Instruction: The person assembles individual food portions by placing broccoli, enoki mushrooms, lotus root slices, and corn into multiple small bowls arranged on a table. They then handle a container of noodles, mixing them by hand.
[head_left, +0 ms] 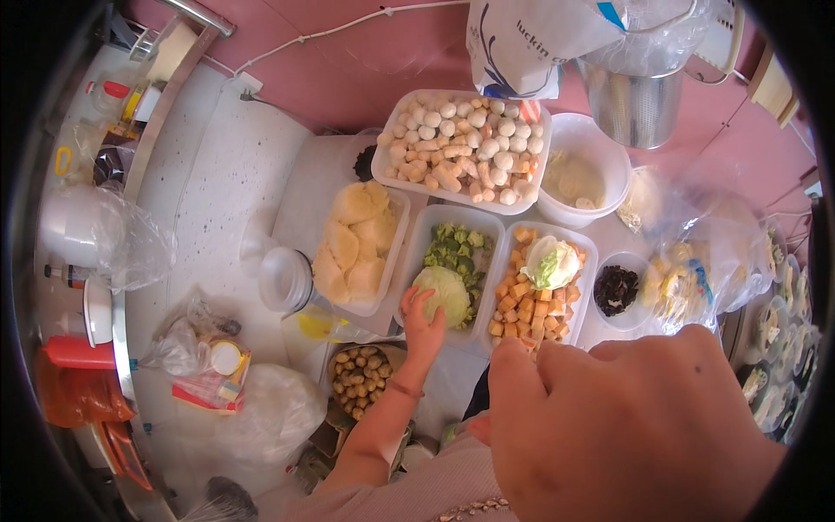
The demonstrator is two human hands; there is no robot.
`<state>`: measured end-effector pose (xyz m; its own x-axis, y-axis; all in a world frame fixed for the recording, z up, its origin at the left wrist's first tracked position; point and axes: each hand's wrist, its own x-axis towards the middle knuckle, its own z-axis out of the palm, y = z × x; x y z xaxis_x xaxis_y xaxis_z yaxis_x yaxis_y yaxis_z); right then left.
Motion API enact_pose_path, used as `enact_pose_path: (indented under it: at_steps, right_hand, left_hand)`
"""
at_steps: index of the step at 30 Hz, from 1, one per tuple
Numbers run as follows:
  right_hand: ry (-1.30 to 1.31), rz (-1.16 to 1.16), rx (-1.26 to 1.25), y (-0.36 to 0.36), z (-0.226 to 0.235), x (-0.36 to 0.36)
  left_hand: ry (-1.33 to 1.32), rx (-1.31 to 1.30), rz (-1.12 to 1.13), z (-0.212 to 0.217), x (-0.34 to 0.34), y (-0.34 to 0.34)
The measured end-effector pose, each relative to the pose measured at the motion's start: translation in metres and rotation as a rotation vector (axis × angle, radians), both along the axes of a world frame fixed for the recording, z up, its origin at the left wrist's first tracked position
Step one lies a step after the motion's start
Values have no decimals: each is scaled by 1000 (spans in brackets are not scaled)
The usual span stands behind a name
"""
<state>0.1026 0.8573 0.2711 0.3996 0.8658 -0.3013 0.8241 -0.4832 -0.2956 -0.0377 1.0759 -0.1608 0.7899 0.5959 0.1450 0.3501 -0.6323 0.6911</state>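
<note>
My left hand [424, 335] reaches into a clear tub [416, 252] and has its fingers curved against a pale green cabbage piece [445, 294]. Chopped broccoli [454, 248] lies behind and beside that piece. Close to the camera, my right hand [622, 418] looms large with its fingers curled in; whatever they may hold is hidden. Beyond it, a tub [584, 304] carries orange-brown cubes [537, 311] with another pale cabbage piece [551, 264] on top.
Behind are a tub of white and orange balls [465, 143] and a white bucket [600, 174]. Flat yellow sheets [355, 239] fill the left tub. A bowl of dark pieces [617, 291] and plastic bags [696, 261] stand right. Small brown balls [359, 381] sit nearer me.
</note>
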Motion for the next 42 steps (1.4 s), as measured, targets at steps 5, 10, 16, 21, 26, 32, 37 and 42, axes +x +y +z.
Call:
enact_pose_path:
  at_steps: [5,10,16,21,26,32,37,42]
  right_hand:
    - [2,5,-3,2,-2,1]
    - [18,7,-17,4,-4,2]
    - [62,-13,-68,-3,-2,4]
    - [189,-65,-40,-38,-40,13]
    - [313,-359,63,-132,-165,4]
    - [292,-1108,176,-297,-350,-68]
    - [311,-1787,689,-361,-451,-115]
    - [358,-2308,1067,-371,-492,-97]
  left_hand:
    - [4,-2,7,-1,1,1]
    - [-10,-6,-4,-5,-1,5]
    - [18,-17,-2,4,7,2]
    - [-54,22,-16,20,8,-3]
    - [-85,5,-84,63,18,-42]
    - [-120,-104,-433,80,50,-141]
    - [-86,-255,-856,77,79,-243]
    - [90,-402,-1252,51,101,-353]
